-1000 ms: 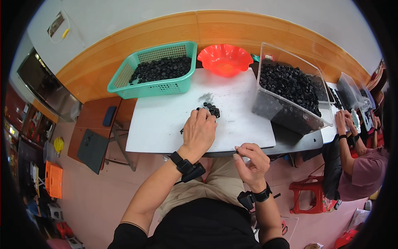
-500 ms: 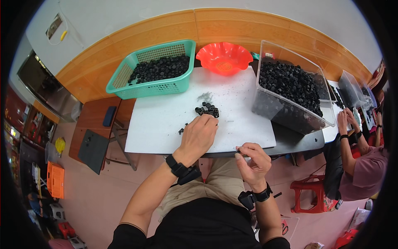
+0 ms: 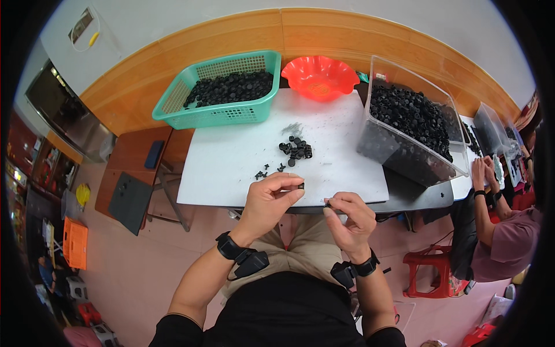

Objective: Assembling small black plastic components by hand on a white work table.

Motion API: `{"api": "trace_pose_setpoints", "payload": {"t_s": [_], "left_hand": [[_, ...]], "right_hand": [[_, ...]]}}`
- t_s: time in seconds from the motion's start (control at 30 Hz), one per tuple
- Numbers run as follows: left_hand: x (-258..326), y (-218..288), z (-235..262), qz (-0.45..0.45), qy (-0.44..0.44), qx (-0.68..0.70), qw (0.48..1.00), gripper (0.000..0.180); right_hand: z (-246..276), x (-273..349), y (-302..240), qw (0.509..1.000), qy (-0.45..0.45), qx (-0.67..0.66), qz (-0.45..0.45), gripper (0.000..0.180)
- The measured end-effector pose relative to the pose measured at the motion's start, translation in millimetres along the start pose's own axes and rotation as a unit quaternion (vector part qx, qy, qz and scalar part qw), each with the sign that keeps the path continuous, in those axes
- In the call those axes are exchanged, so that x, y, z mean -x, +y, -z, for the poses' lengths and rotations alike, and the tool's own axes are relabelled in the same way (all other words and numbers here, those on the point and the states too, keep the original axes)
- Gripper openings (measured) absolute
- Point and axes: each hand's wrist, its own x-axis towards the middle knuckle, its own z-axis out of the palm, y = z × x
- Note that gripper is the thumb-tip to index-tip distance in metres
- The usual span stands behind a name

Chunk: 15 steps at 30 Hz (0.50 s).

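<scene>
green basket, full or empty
Partly full: the green basket holds many small black pieces, lying below its rim, with bare mesh wall showing above them.

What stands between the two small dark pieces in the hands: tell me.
Nothing visible stands between the black piece in the left hand and the dark piece in the right hand. The white board lies below the gap; the pile of black parts sits beyond it.
</scene>
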Motion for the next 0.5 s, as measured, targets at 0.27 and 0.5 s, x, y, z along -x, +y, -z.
{"api": "trace_pose_setpoints", "payload": {"t_s": [0.27, 0.5], "left_hand": [[18, -1, 13, 0.141, -0.037, 0.234, 0.961, 0.025], [27, -7, 19, 0.179, -0.042, 0.403, 0.897, 0.025]], "right_hand": [[-12, -4, -10, 1.0, -0.027, -0.008, 0.008, 0.024], [-24, -9, -19, 0.999, -0.038, -0.025, 0.011, 0.024]]}}
